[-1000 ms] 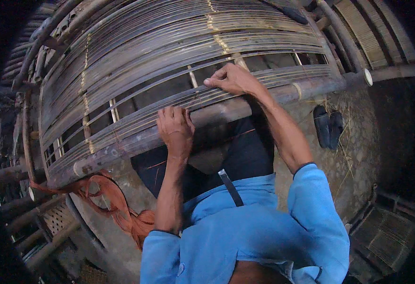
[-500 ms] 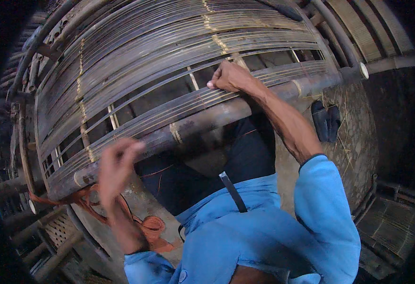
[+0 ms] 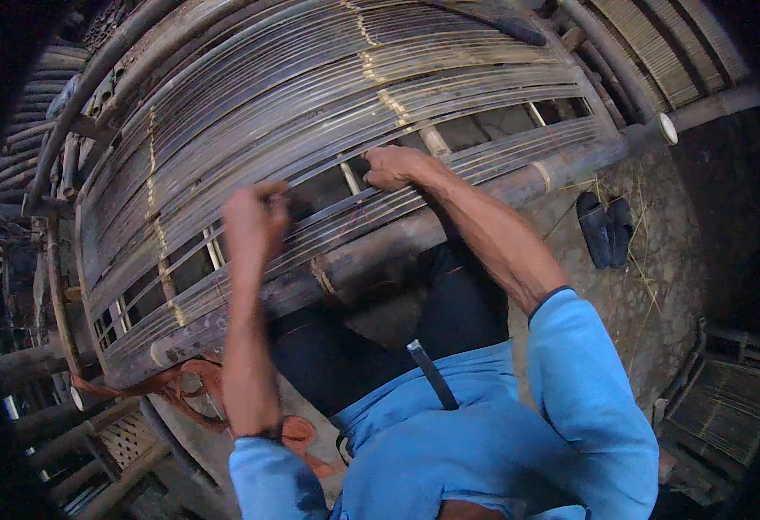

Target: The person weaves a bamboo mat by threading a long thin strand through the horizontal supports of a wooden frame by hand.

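A bamboo slat bench point(image 3: 250, 130) spans the view in front of me, its long thin slats running left to right, with gaps between some near the front. My right hand point(image 3: 393, 166) is closed in a pinch at the front gap, just past the front band of slats. What its fingers hold, if anything, is too small to make out. To its left, my left hand point(image 3: 257, 221) is over the same gap, fingers curled and slightly blurred; whatever they grip is hidden. A thick round bamboo pole point(image 3: 380, 243) forms the front edge, above my lap.
Orange-red rope or strap point(image 3: 198, 381) hangs and lies below the bench's left end, partly coiled on the floor. Dark slippers point(image 3: 604, 230) lie on the ground at right among straw bits. Another slatted bamboo piece point(image 3: 718, 407) stands at lower right. Bamboo poles point(image 3: 55, 130) fill the far left.
My left hand has risen from the front pole to the gap between the slats, its fingers now curled. My right hand has shifted slightly left and nearer me. The view has tilted a little.
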The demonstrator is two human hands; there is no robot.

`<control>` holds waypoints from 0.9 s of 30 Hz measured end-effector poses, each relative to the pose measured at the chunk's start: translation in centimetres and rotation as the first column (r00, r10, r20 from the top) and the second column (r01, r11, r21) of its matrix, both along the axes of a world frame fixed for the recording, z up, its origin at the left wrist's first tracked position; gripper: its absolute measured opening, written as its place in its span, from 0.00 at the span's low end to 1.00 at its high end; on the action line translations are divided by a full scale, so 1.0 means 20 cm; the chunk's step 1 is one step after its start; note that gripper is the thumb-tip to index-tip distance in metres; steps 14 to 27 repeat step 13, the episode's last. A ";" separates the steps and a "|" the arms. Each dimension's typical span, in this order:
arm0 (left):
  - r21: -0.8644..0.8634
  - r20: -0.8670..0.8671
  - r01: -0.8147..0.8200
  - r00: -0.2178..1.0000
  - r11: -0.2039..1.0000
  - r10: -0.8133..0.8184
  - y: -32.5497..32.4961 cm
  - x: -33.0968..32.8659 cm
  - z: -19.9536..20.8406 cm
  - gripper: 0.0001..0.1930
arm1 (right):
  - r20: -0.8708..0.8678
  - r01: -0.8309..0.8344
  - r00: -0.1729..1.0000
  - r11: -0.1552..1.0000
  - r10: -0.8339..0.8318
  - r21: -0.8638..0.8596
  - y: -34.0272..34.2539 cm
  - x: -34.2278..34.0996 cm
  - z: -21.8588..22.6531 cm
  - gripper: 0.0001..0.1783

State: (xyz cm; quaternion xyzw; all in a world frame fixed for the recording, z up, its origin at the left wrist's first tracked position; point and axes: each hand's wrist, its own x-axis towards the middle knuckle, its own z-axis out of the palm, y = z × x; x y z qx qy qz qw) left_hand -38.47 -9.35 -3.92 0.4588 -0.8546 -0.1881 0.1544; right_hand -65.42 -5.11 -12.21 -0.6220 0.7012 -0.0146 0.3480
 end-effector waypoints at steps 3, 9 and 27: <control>-0.119 0.053 -0.109 0.992 0.987 0.116 0.07 -0.19 -0.20 0.08 | 0.024 0.030 0.999 0.999 -0.031 0.031 -0.03 0.15 0.08 0.26; 0.087 -0.105 -0.266 0.956 0.960 0.275 0.08 -0.37 -0.34 0.21 | 0.075 0.145 0.987 0.989 -0.143 -0.024 0.03 0.15 0.07 0.19; 0.164 0.051 -0.099 0.994 0.981 0.091 0.05 -0.36 -0.23 0.23 | 0.244 0.196 0.957 0.967 -0.153 -0.162 0.08 0.07 0.11 0.17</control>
